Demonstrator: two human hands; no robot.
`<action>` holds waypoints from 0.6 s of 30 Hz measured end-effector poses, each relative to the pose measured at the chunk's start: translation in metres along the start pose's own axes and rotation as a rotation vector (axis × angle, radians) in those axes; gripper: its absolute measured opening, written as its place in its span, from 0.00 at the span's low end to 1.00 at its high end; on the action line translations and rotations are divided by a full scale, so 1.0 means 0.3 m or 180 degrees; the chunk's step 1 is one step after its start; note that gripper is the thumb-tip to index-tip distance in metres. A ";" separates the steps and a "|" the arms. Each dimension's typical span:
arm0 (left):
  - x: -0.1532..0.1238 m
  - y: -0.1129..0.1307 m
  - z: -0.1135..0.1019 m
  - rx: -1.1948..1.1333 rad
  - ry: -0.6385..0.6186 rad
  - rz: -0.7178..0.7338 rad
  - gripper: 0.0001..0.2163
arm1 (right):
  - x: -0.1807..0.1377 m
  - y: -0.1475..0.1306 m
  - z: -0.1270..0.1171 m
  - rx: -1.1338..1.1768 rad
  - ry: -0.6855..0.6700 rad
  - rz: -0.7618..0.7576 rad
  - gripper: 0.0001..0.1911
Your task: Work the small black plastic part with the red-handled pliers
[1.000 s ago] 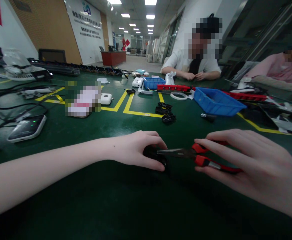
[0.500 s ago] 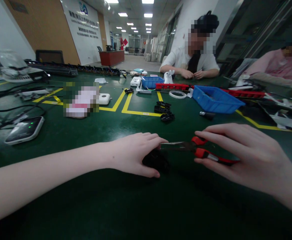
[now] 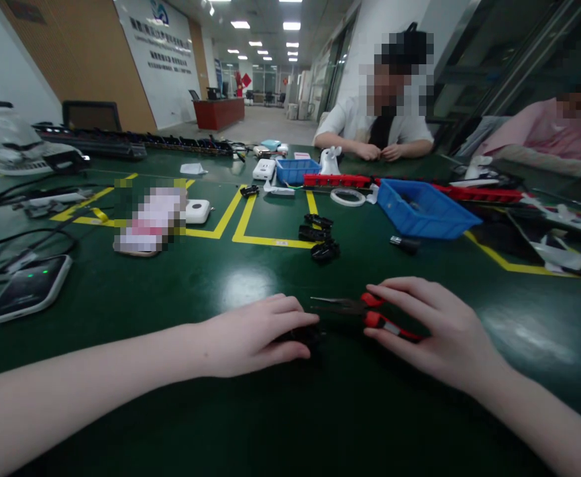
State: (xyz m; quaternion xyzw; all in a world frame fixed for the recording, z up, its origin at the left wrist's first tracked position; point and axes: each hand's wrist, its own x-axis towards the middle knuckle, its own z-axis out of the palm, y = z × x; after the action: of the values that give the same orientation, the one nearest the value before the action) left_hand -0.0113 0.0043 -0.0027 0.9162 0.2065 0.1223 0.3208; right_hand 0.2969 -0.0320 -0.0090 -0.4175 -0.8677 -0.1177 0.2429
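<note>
My right hand (image 3: 429, 321) grips red-handled needle-nose pliers (image 3: 352, 307), with the thin jaws pointing left. Under my left hand (image 3: 265, 338) is a small black part (image 3: 310, 333), pinched between thumb and fingers close to the dark green table (image 3: 230, 424). My own fingers and the shadow hide most of the part, so its exact kind cannot be made out. The plier tips lie just above and right of my left fingertips, seemingly apart from the black part.
Beyond my hands lie several black parts (image 3: 320, 235), a small black cylinder with a metal end (image 3: 404, 245) and a blue bin (image 3: 426, 209). On the left are a phone (image 3: 154, 218), a device with green lights (image 3: 29, 288) and cables. A person (image 3: 377, 126) sits opposite.
The pliers have drawn back from my left fingertips, which they overlapped before. My left hand still holds the black part. The whole view has shifted slightly, with both hands lower in it.
</note>
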 end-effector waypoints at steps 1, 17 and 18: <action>0.004 -0.002 -0.009 -0.0410 -0.0008 -0.0216 0.19 | 0.001 0.004 0.008 0.0043 -0.0087 0.0091 0.19; 0.058 -0.074 -0.020 -0.5942 0.1567 -0.2487 0.18 | 0.028 0.018 0.021 0.0239 -0.0438 0.0471 0.31; 0.060 -0.063 -0.021 -0.5963 0.1670 -0.2491 0.18 | 0.033 0.007 0.017 0.0204 -0.0283 0.0347 0.30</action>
State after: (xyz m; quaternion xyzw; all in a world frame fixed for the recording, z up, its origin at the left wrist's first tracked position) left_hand -0.0033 0.0294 -0.0083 0.1154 0.3742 0.3157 0.8643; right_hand 0.2918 -0.0220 -0.0083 -0.4610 -0.8569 -0.0579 0.2234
